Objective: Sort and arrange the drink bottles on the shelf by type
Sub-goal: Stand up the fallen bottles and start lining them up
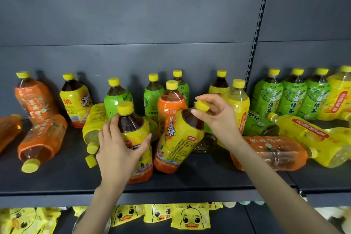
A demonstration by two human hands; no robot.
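Note:
My left hand (121, 148) grips an upright iced tea bottle (137, 133) with a yellow-and-orange label, near the front of the dark shelf (171, 186). My right hand (216, 114) pinches the yellow cap of a second iced tea bottle (178, 142), which leans to the right. Behind them stand an orange-label bottle (171, 104), green tea bottles (117, 99) and yellow-label bottles (237, 100). A row of three green tea bottles (290, 97) stands at the right.
Orange bottles (39, 138) lie and lean at the left. An orange bottle (273, 154) and yellow bottles (311, 138) lie on their sides at the right. A slotted upright (254, 43) divides the back panel. Duck-print packets (190, 216) fill the shelf below.

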